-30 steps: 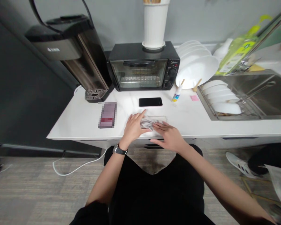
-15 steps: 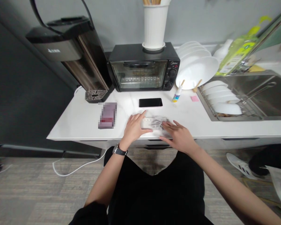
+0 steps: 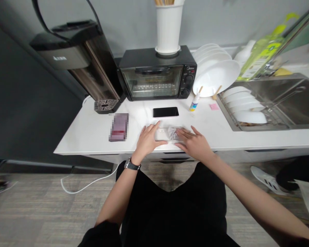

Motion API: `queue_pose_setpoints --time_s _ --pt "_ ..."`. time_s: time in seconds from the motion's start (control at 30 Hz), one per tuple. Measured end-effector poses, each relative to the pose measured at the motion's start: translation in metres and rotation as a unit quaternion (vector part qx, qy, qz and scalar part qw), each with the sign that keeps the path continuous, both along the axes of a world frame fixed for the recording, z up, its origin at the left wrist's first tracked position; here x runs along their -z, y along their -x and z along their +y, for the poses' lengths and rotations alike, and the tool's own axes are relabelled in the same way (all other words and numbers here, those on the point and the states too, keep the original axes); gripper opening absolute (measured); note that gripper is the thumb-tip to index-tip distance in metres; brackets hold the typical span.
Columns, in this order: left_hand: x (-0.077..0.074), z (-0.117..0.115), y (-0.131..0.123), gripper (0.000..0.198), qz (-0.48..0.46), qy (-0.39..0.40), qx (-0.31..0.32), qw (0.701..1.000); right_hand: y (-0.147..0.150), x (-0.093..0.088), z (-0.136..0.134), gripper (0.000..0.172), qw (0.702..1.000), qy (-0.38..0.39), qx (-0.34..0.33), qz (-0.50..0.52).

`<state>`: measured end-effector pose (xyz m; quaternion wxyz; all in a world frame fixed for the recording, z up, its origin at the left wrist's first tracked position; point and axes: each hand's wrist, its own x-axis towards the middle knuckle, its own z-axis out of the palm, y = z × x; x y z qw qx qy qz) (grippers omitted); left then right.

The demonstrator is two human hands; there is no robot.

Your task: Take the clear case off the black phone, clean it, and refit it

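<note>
Observed a flat, whitish rectangular item [image 3: 161, 134], possibly plastic, lying near the near edge of a glossy white, faintly veined countertop [image 3: 76, 137]. Found gripped at its left end by the bare left hand [image 3: 146, 140], with forefinger at the far side and thumb at the near side, spread just wide enough to span it; presumably braced so as to prevent sliding. Found on its right part a crumpled, greyish-white soft cloth or tissue [image 3: 173, 133], under the fingers of the bare right hand [image 3: 193, 141], with thumb apart; judged to be bearing down against the left-hand brace. Cannot tell from this angle whether pinched or merely pressed. Noted just beyond on the far side a black-screened, pink-edged phone [image 3: 166, 112], lying face up, apparently set back to leave both hands room. Noted to the left a flat, purplish, pixelated rectangular object [image 3: 119, 127], and to the far right a small white bottle with a blue-and-yellow lower part [image 3: 194, 103], seemingly within easy reach yet touched by neither hand.
</note>
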<state>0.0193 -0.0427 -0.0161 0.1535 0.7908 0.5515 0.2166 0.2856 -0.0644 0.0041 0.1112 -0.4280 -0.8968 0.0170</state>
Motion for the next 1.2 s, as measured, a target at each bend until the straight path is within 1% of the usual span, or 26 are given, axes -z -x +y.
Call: queue_pose_setpoints --time_s 0.07,0.1,0.2,0.33,0.4,0.43,0.5,0.57,0.67,0.73,0.8,0.87,0.93,1.0,1.03,1.1,1.2 --pt "-0.001 0.000 -0.001 0.103 0.000 0.007 0.001 1.000 -0.011 -0.005 -0.011 0.053 1.000 -0.001 0.013 -0.004" --pt "-0.001 0.000 -0.001 0.102 0.000 0.013 0.002 1.000 -0.012 -0.006 -0.015 0.055 1.000 0.005 0.005 -0.001" --pt "-0.004 -0.001 0.000 0.099 -0.007 0.026 0.011 1.000 0.005 -0.008 -0.016 0.062 0.997 0.037 -0.057 0.029" --pt "-0.005 -0.002 0.003 0.095 -0.012 0.032 0.030 0.999 0.043 -0.004 0.006 0.051 0.985 0.084 -0.135 0.070" --pt "-0.004 -0.002 0.003 0.094 -0.009 0.030 0.025 0.999 0.051 0.000 0.020 0.052 0.983 0.079 -0.154 0.061" --pt "-0.003 -0.002 0.004 0.094 -0.006 0.027 0.020 0.999 0.050 0.002 0.026 0.055 0.984 0.068 -0.159 0.052" --pt "-0.001 -0.001 0.003 0.095 -0.005 0.017 0.011 1.000 0.034 0.006 0.033 0.059 0.986 0.046 -0.158 0.028" --pt "0.002 -0.001 0.003 0.099 -0.004 0.007 0.004 1.000 0.007 0.007 0.033 0.061 0.990 0.025 -0.139 0.006" --pt "0.003 0.001 0.001 0.104 -0.001 0.004 0.001 1.000 -0.033 0.000 0.020 0.059 0.995 0.006 -0.098 -0.014" --pt "0.001 0.001 0.000 0.104 -0.001 0.009 0.004 1.000 -0.043 -0.005 0.008 0.061 0.995 0.009 -0.101 -0.015" --pt "-0.002 0.001 0.000 0.104 -0.001 0.017 0.007 1.000 -0.034 -0.007 0.001 0.062 0.991 0.024 -0.131 0.004" --pt "-0.005 0.000 0.001 0.105 0.002 0.026 0.014 1.000 -0.012 -0.002 0.005 0.063 0.983 0.043 -0.171 0.046" --pt "-0.008 -0.001 0.002 0.106 0.006 0.035 0.025 0.999 0.015 0.006 0.017 0.065 0.974 0.060 -0.202 0.081" --pt "-0.009 -0.001 0.004 0.104 0.005 0.038 0.031 0.999 0.037 0.013 0.032 0.067 0.972 0.063 -0.211 0.083" --pt "-0.009 -0.001 0.005 0.101 0.003 0.037 0.030 0.999 0.043 0.014 0.038 0.067 0.973 0.056 -0.210 0.073" --pt "-0.006 -0.001 0.005 0.097 -0.003 0.029 0.026 0.999 0.043 0.016 0.046 0.068 0.978 0.030 -0.200 0.045" --pt "-0.002 0.001 0.003 0.096 -0.006 0.013 0.010 1.000 0.016 0.014 0.041 0.060 0.987 -0.011 -0.162 0.013"
